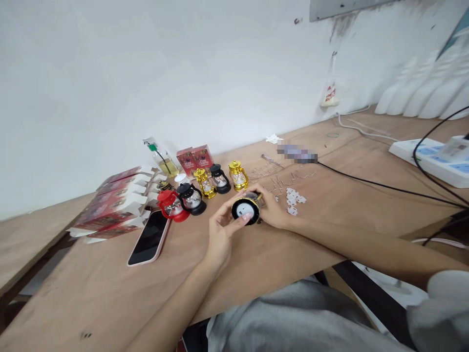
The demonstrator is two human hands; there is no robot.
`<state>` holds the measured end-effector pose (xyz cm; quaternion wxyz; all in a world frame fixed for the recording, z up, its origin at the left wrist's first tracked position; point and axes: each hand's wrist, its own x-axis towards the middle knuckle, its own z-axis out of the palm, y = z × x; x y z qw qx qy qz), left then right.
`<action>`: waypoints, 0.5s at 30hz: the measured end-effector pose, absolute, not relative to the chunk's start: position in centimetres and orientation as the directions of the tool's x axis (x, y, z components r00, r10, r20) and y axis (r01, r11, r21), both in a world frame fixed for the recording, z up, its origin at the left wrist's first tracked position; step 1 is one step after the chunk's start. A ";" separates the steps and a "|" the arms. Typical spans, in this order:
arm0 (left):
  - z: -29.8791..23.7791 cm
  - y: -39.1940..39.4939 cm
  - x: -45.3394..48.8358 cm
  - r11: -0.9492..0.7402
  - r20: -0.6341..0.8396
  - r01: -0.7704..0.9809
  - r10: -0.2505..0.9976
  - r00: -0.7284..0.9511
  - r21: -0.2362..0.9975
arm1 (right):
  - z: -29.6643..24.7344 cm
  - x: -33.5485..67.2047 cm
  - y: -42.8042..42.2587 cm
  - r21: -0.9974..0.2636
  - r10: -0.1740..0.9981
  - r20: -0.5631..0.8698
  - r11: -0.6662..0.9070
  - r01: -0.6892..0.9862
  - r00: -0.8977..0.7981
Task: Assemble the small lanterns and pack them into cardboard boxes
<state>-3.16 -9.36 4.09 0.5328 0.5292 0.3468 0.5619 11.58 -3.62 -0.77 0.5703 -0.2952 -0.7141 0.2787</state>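
Note:
Between my two hands is a small lantern point(237, 207), tipped so its round base with a white disc faces me. My left hand point(221, 223) is closed around its left side, thumb pressed on the white disc. On the right side, my right hand point(271, 208) grips the lantern near its gold handle; some of its fingers are hidden behind it. Just beyond stand a gold lantern point(239, 176), a second gold lantern point(205, 184) and a black lantern point(220, 179). Farther left are a red lantern point(173, 206) and another black lantern point(192, 199).
A phone point(149, 238) lies left, beside a row of red-and-white boxes point(113, 205). Behind the lanterns are two red boxes point(194, 159) and a bottle of yellowish liquid point(166, 164). White plastic pieces point(294, 199), bent wires, a screwdriver point(271, 160) and a power strip point(432, 159) lie right.

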 end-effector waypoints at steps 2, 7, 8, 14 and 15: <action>4.1 -9.3 -3.2 -0.203 0.235 -0.226 0.963 0.128 0.953 | -0.8 11.5 -3.6 -0.732 0.738 0.653 0.673 0.105 -0.171; 3.8 -8.9 -3.4 -0.224 0.258 -0.206 0.954 0.155 0.953 | -1.1 11.1 -3.4 -0.744 0.744 0.656 0.666 0.059 -0.129; 3.8 -8.8 -3.4 -0.228 0.264 -0.213 0.951 0.158 0.950 | -1.1 11.1 -3.4 -0.746 0.745 0.654 0.664 0.051 -0.128; 3.6 -8.8 -3.4 -0.120 0.184 -0.310 0.965 0.187 0.943 | -1.3 11.2 -3.2 -0.764 0.767 0.627 0.640 0.083 -0.138; 3.7 -8.7 -3.4 -0.082 0.157 -0.338 0.967 0.203 0.938 | -1.2 11.2 -3.2 -0.765 0.770 0.622 0.636 0.099 -0.140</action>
